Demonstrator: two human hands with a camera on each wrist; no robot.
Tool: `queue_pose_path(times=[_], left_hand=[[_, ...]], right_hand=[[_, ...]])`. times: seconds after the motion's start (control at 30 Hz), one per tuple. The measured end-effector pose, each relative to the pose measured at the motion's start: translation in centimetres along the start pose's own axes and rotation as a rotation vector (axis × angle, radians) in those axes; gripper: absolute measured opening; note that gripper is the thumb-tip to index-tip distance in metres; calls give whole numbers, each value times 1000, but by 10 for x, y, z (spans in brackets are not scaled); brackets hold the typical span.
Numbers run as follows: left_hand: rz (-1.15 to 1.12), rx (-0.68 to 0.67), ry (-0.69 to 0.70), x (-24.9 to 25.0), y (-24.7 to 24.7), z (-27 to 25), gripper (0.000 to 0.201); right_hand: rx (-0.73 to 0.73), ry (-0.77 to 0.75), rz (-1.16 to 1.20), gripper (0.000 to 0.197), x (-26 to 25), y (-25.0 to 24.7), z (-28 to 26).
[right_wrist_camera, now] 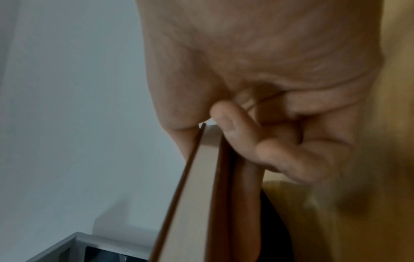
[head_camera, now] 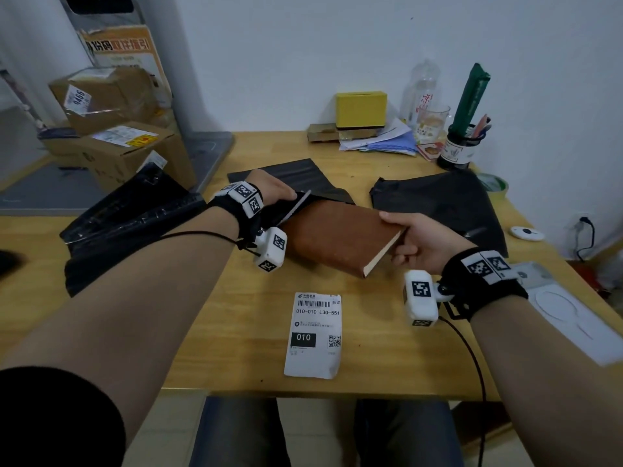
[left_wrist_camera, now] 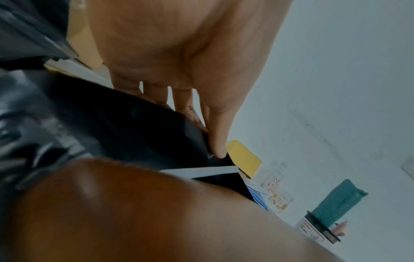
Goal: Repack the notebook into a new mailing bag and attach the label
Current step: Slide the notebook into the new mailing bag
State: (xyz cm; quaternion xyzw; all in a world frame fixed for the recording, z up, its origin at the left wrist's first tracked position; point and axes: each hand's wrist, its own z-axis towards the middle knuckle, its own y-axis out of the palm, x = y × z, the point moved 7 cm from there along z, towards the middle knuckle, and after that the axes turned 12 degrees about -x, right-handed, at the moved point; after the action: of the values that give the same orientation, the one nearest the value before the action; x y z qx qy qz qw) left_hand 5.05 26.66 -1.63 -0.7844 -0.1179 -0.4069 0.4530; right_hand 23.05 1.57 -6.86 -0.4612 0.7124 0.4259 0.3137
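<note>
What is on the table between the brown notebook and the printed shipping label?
Nothing: in the head view, only bare wooden table lies between the brown notebook and the shipping label.

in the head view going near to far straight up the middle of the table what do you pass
shipping label → brown notebook, its far end entering the black mailing bag → yellow box by the wall

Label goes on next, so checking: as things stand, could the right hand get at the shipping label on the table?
Probably not yet. The label lies bare on the table with nothing over it, near the right hand, but that hand is gripping the notebook while the left hand holds the bag open.
</note>
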Motion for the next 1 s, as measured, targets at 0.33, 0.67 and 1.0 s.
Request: queue_pose_path(times=[0.33, 0.67, 1.0], left_hand=[[102, -19, 84, 0, 15, -8, 19], [184, -115, 152, 4, 31, -14, 7], [220, -17, 109, -8, 24, -3, 38]], right_hand=[[-45, 17, 137, 16, 11, 14, 16], [-10, 82, 127, 22, 18, 29, 27], [12, 116, 111, 24, 20, 27, 36]])
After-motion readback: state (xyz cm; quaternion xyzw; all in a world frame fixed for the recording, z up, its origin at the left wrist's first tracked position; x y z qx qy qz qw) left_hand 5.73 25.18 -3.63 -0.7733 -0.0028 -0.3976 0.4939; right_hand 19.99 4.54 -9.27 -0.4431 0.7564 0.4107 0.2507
